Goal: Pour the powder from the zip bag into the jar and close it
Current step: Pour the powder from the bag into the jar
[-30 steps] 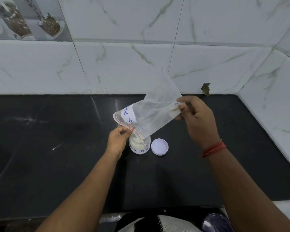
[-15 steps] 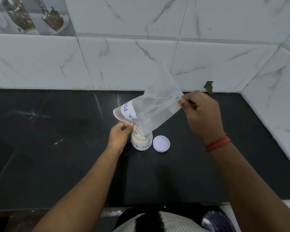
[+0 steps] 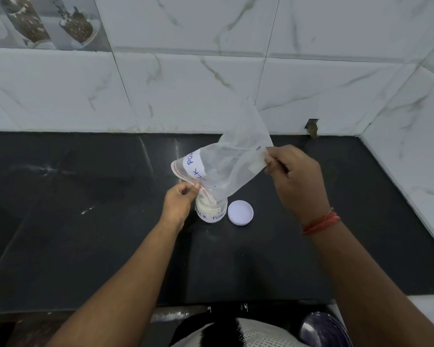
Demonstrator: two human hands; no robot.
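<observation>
A clear zip bag (image 3: 232, 169) with a white label hangs tilted, its red-striped mouth down over a small clear jar (image 3: 211, 212). The jar stands on the black counter (image 3: 85, 234), holds cream-white powder and carries a handwritten label. My left hand (image 3: 179, 201) pinches the bag's mouth edge beside the jar's opening. My right hand (image 3: 295, 180) pinches the bag's raised bottom corner, up and to the right. The bag looks nearly empty. The jar's white lid (image 3: 240, 212) lies flat on the counter just right of the jar.
White marble tiles form the back wall (image 3: 211, 83) and the right side wall (image 3: 411, 146), which meet in a corner. A dark rounded object (image 3: 323, 330) sits at the bottom right, below the counter's front edge.
The bag, jar and both hands keep nearly the same pose. My right hand has shifted its pinch a little on the bag's bottom corner; the view has moved slightly.
</observation>
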